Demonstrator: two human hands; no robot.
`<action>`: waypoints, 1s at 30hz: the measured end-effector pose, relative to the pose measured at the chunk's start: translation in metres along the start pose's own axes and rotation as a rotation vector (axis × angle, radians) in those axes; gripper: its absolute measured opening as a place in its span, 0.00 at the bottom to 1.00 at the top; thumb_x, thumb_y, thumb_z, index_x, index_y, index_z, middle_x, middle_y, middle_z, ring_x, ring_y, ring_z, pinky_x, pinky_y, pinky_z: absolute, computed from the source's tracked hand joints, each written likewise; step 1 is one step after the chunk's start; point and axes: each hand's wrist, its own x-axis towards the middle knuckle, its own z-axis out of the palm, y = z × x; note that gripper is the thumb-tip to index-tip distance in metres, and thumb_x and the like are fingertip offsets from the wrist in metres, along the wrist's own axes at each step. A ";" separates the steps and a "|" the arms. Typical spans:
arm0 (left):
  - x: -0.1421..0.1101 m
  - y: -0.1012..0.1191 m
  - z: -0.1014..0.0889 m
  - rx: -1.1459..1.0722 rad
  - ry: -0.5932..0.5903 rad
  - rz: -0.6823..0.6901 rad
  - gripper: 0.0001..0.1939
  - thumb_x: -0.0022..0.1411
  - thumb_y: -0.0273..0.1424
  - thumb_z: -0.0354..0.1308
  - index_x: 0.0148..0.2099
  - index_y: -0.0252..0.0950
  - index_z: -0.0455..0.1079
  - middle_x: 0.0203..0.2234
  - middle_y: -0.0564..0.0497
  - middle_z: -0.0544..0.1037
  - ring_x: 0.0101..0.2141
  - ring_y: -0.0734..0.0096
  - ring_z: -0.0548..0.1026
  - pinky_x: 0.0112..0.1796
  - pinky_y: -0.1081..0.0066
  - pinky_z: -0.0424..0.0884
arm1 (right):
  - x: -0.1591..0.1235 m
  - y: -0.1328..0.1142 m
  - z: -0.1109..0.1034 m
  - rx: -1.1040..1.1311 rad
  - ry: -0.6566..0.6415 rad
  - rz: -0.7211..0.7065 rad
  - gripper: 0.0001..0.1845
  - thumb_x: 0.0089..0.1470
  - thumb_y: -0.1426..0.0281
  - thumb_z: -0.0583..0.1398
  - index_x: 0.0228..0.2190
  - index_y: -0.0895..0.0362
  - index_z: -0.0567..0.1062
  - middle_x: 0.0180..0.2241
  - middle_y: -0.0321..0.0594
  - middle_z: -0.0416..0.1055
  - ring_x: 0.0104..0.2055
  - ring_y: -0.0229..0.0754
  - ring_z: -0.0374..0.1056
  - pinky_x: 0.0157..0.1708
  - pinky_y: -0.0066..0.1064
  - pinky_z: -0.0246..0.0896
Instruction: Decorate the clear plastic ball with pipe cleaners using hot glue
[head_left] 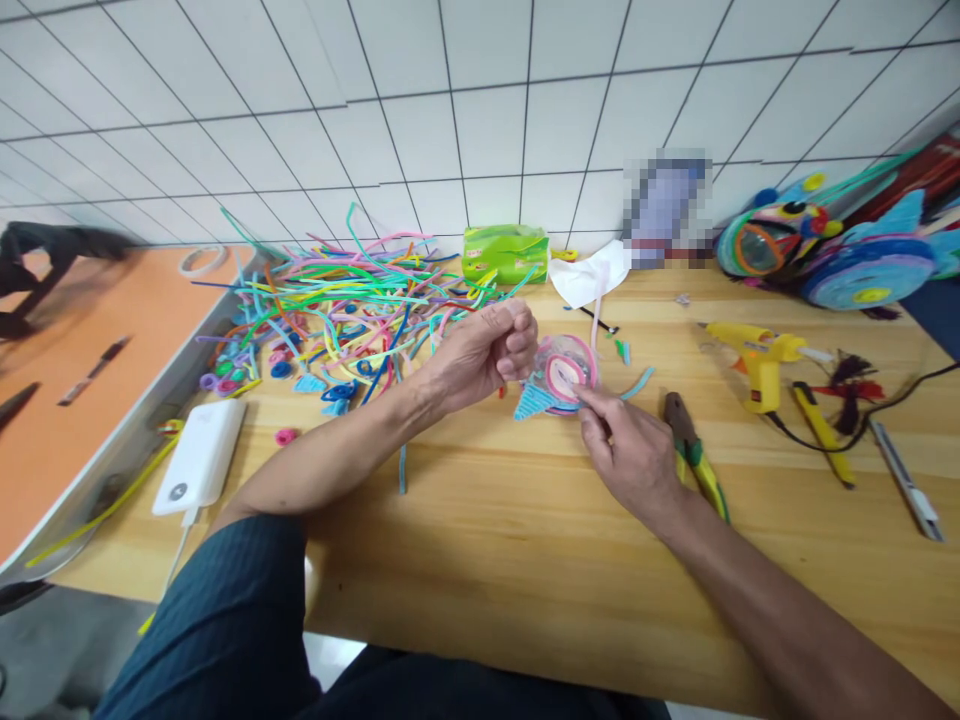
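Note:
In the head view, a round craft piece (pixel 556 352) lies on the wooden table, with pink pipe-cleaner edging, a clear body and a blue striped triangular fin (pixel 534 401). A loose pink pipe-cleaner end rises from its upper right. My right hand (pixel 628 445) reaches in from the right, its index finger stretched out onto the pink oval ring (pixel 564 378) at the piece's middle; the other fingers are bent. My left hand (pixel 491 348) hovers at the piece's left edge with fingers curled closed. Whatever it may hold is hidden.
Loose pipe cleaners (pixel 337 300) are heaped left of a green tissue pack (pixel 506 254). Pliers (pixel 694 450), a yellow glue gun (pixel 757 355) and cutters (pixel 907 480) lie right. A white power bank (pixel 199 455) sits left. Finished-looking crafts (pixel 862 270) stand at back right.

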 end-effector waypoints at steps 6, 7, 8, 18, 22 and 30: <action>-0.001 -0.002 -0.003 0.029 0.008 0.063 0.24 0.70 0.41 0.70 0.33 0.39 0.59 0.26 0.60 0.62 0.18 0.83 0.54 0.21 0.74 0.59 | 0.000 0.001 0.001 0.017 0.028 0.000 0.18 0.71 0.76 0.61 0.58 0.52 0.78 0.38 0.37 0.88 0.34 0.43 0.83 0.37 0.34 0.75; -0.001 -0.001 -0.004 0.048 0.024 0.060 0.24 0.71 0.43 0.68 0.33 0.40 0.58 0.25 0.60 0.61 0.18 0.83 0.54 0.21 0.74 0.59 | 0.000 0.001 0.001 0.022 0.024 0.004 0.18 0.71 0.76 0.61 0.58 0.52 0.78 0.38 0.37 0.88 0.34 0.43 0.83 0.37 0.34 0.75; 0.000 0.000 -0.005 0.064 0.042 0.057 0.25 0.73 0.45 0.66 0.32 0.40 0.57 0.23 0.60 0.59 0.18 0.82 0.54 0.21 0.73 0.59 | 0.000 0.001 0.001 0.025 0.021 0.006 0.19 0.71 0.76 0.61 0.59 0.51 0.78 0.38 0.37 0.88 0.34 0.43 0.83 0.37 0.35 0.75; 0.020 0.010 -0.039 0.316 0.328 0.281 0.23 0.72 0.54 0.60 0.34 0.41 0.65 0.29 0.54 0.74 0.22 0.76 0.64 0.25 0.71 0.64 | -0.002 0.003 0.000 -0.023 -0.008 0.023 0.17 0.71 0.74 0.61 0.57 0.52 0.80 0.39 0.39 0.88 0.35 0.43 0.83 0.38 0.33 0.76; 0.017 -0.006 -0.044 0.604 0.222 0.447 0.23 0.71 0.52 0.62 0.33 0.40 0.68 0.33 0.52 0.78 0.33 0.72 0.76 0.38 0.68 0.75 | 0.000 0.001 -0.001 -0.037 -0.009 0.012 0.14 0.72 0.75 0.61 0.54 0.54 0.81 0.38 0.40 0.87 0.34 0.42 0.82 0.38 0.32 0.75; 0.012 -0.043 -0.038 1.048 -0.166 0.553 0.22 0.79 0.49 0.57 0.64 0.41 0.74 0.65 0.39 0.79 0.67 0.58 0.75 0.69 0.51 0.69 | -0.001 0.002 0.000 0.000 -0.037 0.009 0.17 0.71 0.76 0.60 0.57 0.55 0.80 0.42 0.42 0.88 0.39 0.43 0.84 0.43 0.33 0.77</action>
